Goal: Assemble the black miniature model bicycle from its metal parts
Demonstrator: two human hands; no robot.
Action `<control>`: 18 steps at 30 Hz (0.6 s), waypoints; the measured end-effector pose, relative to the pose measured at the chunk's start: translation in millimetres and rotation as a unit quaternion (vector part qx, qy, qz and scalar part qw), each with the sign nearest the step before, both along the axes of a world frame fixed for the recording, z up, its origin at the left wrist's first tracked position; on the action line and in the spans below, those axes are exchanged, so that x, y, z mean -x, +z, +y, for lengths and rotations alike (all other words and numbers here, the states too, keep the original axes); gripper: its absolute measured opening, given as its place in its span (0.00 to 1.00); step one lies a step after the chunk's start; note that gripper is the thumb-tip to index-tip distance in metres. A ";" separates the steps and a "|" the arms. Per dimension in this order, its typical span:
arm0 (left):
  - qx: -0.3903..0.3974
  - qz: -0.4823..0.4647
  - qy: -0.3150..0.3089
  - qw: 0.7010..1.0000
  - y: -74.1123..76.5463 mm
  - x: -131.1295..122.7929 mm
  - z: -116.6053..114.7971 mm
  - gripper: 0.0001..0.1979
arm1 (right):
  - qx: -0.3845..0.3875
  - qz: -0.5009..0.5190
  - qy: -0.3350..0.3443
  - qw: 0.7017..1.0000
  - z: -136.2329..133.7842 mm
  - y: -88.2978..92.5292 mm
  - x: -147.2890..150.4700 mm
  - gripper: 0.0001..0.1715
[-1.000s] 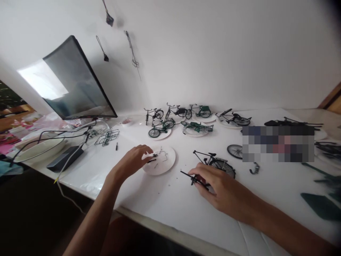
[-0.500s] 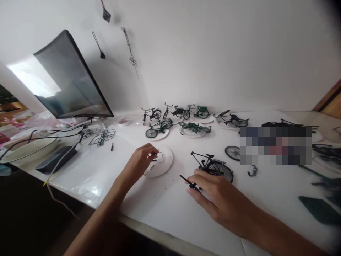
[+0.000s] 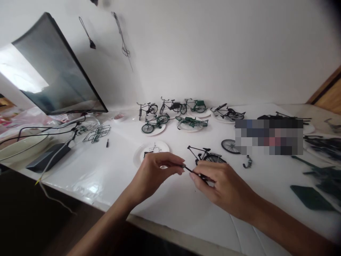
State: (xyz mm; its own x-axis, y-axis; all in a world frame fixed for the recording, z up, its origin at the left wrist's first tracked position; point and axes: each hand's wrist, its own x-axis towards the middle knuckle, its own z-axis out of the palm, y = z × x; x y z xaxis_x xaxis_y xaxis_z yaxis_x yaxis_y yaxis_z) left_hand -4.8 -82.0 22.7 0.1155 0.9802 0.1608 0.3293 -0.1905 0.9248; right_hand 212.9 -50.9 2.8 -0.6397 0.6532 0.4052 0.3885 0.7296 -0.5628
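My right hand (image 3: 218, 177) is closed on a thin black rod-shaped part (image 3: 189, 170), whose tip points left and up. Against that tip, my left hand (image 3: 157, 172) pinches a small grey piece (image 3: 183, 165) between thumb and fingers, too small to name. Behind my left hand lies a white paper plate (image 3: 138, 149) with a few little parts on it. Just beyond my right hand is a black model bicycle (image 3: 206, 154) with a rear wheel and no front wheel in view, partly covered by my fingers.
Finished-looking model bicycles (image 3: 172, 105) stand along the wall, others lie on plates. A loose wheel (image 3: 230, 146) and a bent grey part (image 3: 247, 162) are to the right. Green sprue frames (image 3: 97, 133), a small screwdriver (image 3: 107, 143) and a monitor (image 3: 64, 67) are left.
My left hand has left the plate and moved right with a small piece, meeting the rod's tip. My right hand still holds the rod. The view has shifted slightly.
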 end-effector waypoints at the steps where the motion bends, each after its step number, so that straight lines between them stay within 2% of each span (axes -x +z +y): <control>1: 0.018 -0.025 -0.003 1.000 -1.6 -2.2 -0.1 0.07 | -0.004 0.002 0.002 1.000 -0.1 0.0 -0.4 0.15; 6: 0.056 -0.107 -0.033 0.992 -6.0 -4.9 2.0 0.05 | -0.011 -0.003 0.009 1.000 0.4 -3.0 -1.7 0.15; 11: 0.049 -0.116 -0.064 0.990 -7.9 -3.6 2.2 0.08 | 0.006 -0.008 0.014 1.000 0.6 -1.9 -0.7 0.16; 14: 0.033 -0.125 -0.084 0.988 -9.2 -3.2 2.7 0.07 | 0.068 0.007 0.016 0.998 -0.1 2.0 -1.2 0.19; 18: 0.014 -0.120 -0.109 0.987 -8.6 -3.7 2.4 0.04 | 0.213 0.014 0.045 0.976 -1.5 5.9 -3.8 0.21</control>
